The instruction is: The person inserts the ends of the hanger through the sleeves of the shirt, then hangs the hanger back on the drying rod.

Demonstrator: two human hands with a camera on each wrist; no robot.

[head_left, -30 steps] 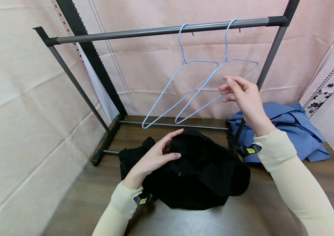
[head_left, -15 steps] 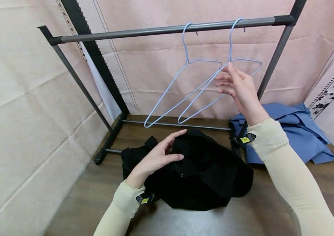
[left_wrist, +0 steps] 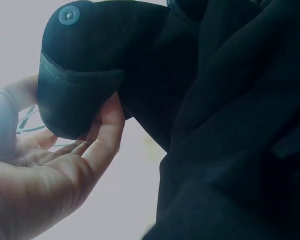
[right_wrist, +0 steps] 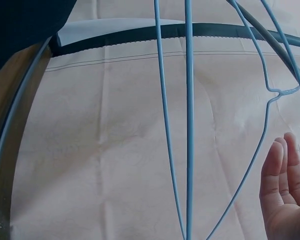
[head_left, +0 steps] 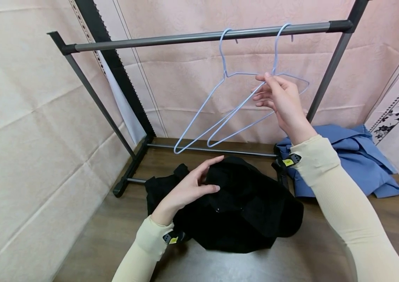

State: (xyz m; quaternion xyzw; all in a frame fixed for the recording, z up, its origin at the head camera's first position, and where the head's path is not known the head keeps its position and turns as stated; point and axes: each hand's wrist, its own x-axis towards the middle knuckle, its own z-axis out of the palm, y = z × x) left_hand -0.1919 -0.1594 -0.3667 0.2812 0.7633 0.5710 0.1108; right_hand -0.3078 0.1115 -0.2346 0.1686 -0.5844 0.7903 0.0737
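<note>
Two light blue wire clothes hangers hang from the rail. My right hand [head_left: 285, 103] is at the shoulder of the right-hand hanger [head_left: 241, 132], just below its hook, with the wire between thumb and index finger. The other hanger [head_left: 199, 105] hangs just to its left. Below them lies a bunched black garment [head_left: 252, 219]; my left hand [head_left: 188, 188] holds a raised fold of it, thumb on the near side. In the left wrist view a round button [left_wrist: 69, 15] shows on the fold above my fingers.
A dark metal clothes rack [head_left: 171, 40] stands over the brown surface [head_left: 97, 243]. Crumpled blue fabric [head_left: 351, 160] lies by its right foot. Pale cloth [head_left: 26, 117] hangs at the left and pink cloth [head_left: 178, 86] behind.
My right hand has moved left to the right-hand hanger and taken its shoulder; that hanger has swung, its lower corner shifting left. My left hand stays on the black garment.
</note>
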